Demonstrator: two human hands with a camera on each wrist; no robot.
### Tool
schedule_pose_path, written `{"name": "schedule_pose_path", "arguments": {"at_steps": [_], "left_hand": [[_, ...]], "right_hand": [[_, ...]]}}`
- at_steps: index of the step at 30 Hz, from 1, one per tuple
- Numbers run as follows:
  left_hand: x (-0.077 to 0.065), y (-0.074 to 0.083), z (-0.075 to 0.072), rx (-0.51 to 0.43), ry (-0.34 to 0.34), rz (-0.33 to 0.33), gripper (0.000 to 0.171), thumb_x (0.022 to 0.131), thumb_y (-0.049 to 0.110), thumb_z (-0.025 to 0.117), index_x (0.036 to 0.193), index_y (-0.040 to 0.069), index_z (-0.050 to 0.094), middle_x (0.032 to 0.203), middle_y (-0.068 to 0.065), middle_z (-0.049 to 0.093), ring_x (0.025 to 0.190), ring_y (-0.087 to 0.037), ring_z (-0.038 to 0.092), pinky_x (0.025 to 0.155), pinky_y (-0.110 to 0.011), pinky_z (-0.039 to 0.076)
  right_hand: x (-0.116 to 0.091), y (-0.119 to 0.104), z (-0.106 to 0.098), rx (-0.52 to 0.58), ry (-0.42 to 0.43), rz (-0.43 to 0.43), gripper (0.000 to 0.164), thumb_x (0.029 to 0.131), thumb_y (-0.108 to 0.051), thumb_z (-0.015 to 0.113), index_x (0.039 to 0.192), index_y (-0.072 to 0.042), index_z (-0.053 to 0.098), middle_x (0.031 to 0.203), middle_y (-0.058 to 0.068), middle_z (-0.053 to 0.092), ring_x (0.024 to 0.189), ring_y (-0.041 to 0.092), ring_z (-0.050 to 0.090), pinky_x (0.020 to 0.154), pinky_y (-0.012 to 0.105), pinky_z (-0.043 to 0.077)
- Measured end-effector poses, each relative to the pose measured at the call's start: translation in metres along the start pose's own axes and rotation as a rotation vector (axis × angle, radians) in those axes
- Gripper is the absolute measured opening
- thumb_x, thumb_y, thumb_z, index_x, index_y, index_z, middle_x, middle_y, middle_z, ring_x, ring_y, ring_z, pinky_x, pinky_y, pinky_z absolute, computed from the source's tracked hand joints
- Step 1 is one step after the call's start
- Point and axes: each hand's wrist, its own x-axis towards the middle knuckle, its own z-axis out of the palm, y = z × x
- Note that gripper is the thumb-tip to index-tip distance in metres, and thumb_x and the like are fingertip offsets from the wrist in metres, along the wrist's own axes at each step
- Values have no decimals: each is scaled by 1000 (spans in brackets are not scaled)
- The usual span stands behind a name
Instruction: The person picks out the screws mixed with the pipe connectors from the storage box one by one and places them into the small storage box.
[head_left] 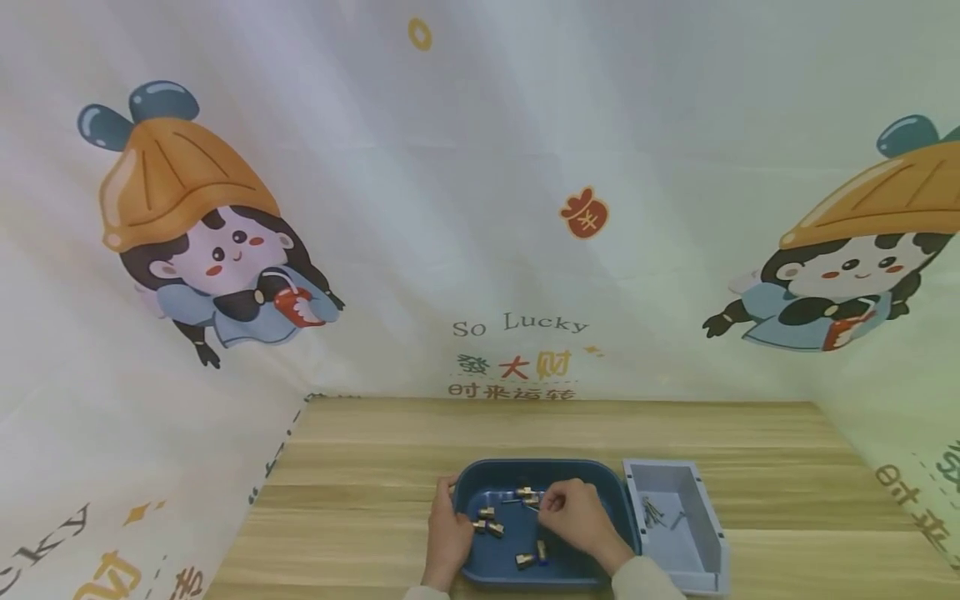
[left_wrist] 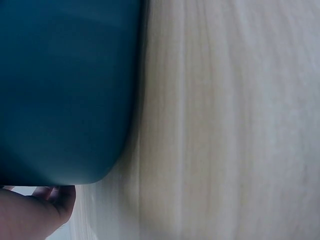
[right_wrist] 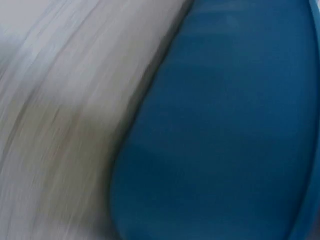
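My left hand grips the left side of a dark blue tray, thumb toward the rim. In the left wrist view its curled fingers show at the tray's edge. Over the tray's right half, my right hand has its fingers bent together. They appear to pinch a thin metal screw, partly hidden by the fingertips. Several brass fittings lie scattered in the tray, with another screw near the middle. Only the tray's outer wall and blurred tabletop appear in the right wrist view.
A grey bin stands close against the tray's right side, with several screws loose inside. Both containers sit on a wood-grain table. Printed cloth hangs behind and along both sides.
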Motion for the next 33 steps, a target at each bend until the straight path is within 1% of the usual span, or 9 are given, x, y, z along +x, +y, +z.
{"name": "schedule_pose_path", "arguments": {"at_steps": [9, 17, 25, 33], "left_hand": [[2, -4, -1, -5, -9, 5, 55, 69, -20, 44, 120, 0, 49, 123, -28, 57, 112, -43, 56, 93, -57, 45], [2, -2, -2, 10, -4, 14, 54, 69, -20, 44, 119, -1, 49, 122, -29, 57, 110, -44, 57, 92, -57, 46], [2, -1, -1, 2, -6, 15, 54, 69, -20, 43, 119, -2, 49, 122, -30, 56, 112, -45, 55, 94, -57, 45], [1, 1, 0, -10, -22, -10, 55, 69, -20, 42, 121, -1, 48, 127, -31, 53, 118, -47, 51, 97, -59, 42]], "right_hand": [[-5, 2, -23, -37, 59, 42, 8, 70, -5, 69, 67, -12, 65, 62, -6, 61, 57, 2, 52, 54, 18, 45], [-10, 5, -47, -30, 99, 99, 8, 70, -4, 69, 69, -9, 64, 63, -3, 60, 58, 6, 51, 55, 20, 45], [-17, 13, -67, -92, 179, 124, 11, 70, -2, 69, 67, -10, 62, 63, -3, 59, 61, 6, 51, 58, 20, 45], [-28, 23, -87, -142, 205, 211, 5, 74, -7, 65, 70, -10, 62, 65, -1, 58, 61, 9, 49, 57, 22, 41]]}}
